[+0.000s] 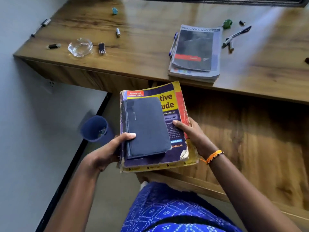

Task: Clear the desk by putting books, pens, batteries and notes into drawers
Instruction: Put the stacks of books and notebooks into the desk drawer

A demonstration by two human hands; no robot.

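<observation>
I hold a stack of books in front of the desk: a thick worn yellow and purple book (173, 104) with a small dark blue notebook (147, 128) lying on top. My left hand (107, 151) grips the stack's left edge, thumb on the blue notebook. My right hand (192, 131) grips the right edge, thumb on the yellow cover. On the wooden desk (147, 47) lies another pile of books (195, 52) with a blue pen (173, 44) beside it. Pens (235, 36) lie at the right. A battery (118, 32) rests at the left.
A glass ashtray (80, 47), a small black device (101, 48), another battery (54, 46) and a marker (41, 27) sit on the desk's left part. A green object (227, 23) is at the back right. A dark blue bin (96, 128) stands on the floor. Wooden drawer fronts (250, 139) lie below the desk.
</observation>
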